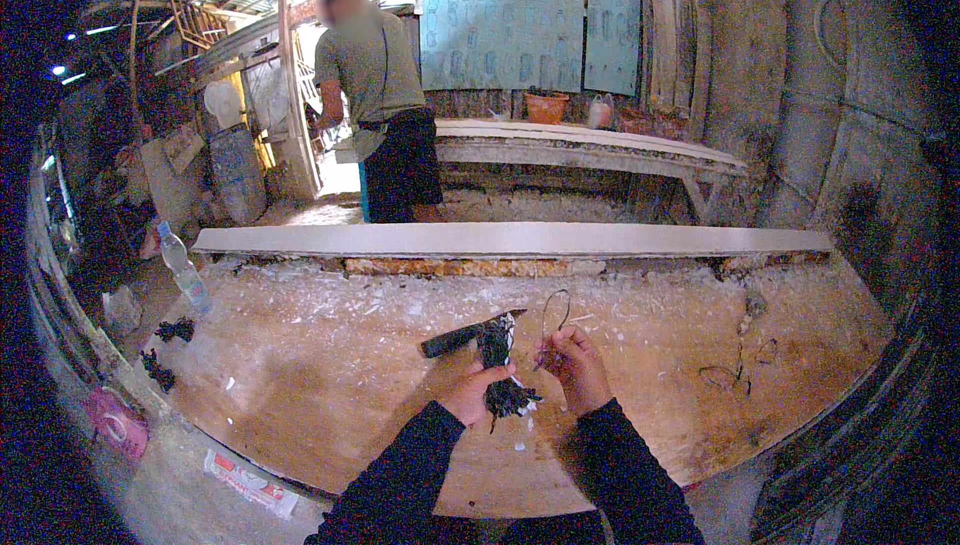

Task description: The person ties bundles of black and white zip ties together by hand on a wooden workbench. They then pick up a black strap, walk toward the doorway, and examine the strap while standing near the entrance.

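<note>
My left hand (470, 393) is closed around a bundle of short black strands (497, 345) flecked with white, held over the wooden table (330, 385). The loose ends of the bundle fan out below my thumb. A dark tool with a thick handle (448, 342), perhaps a knife, lies just behind the bundle, which partly covers it. To the right, my right hand (580, 367) pinches a thin dark loop of cord (556, 309), which rises above the fingers. Its exact material is too fine to tell.
More thin dark loops (735, 377) lie at the table's right. Small black bundles (175, 329) and a plastic bottle (183, 267) are at the left. A long white board (510, 240) edges the far side. Beyond it a person (375, 75) stands near another bench (600, 150).
</note>
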`<action>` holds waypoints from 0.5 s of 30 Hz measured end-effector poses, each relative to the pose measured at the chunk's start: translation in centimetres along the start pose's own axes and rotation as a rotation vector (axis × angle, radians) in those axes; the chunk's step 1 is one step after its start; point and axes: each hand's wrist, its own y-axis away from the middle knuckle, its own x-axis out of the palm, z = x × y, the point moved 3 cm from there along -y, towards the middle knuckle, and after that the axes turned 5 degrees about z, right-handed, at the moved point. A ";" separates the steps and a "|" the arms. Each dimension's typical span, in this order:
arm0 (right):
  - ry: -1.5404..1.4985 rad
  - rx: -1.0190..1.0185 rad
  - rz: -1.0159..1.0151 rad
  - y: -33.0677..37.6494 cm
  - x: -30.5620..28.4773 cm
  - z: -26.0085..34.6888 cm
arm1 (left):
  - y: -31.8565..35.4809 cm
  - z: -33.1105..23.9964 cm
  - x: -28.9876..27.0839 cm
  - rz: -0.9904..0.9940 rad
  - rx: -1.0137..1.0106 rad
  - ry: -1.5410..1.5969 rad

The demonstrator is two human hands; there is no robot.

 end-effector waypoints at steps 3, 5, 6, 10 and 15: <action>0.020 0.006 -0.055 -0.1 -0.5 -0.2 | -0.5 0.6 -0.4 0.006 -0.059 0.237; 0.077 0.014 -0.035 -0.4 -0.9 -0.4 | -0.7 0.9 -0.5 -0.001 -0.094 0.342; 0.111 0.009 -0.006 -0.6 -1.1 -0.6 | -0.7 0.9 -0.5 -0.002 -0.092 0.362; 0.607 -0.132 -0.019 -1.1 -2.1 -1.3 | -0.7 1.2 -0.8 -0.028 -0.085 0.381; 0.770 -0.039 0.083 -1.5 -3.2 -2.4 | -1.4 2.4 -1.4 0.061 -0.018 0.209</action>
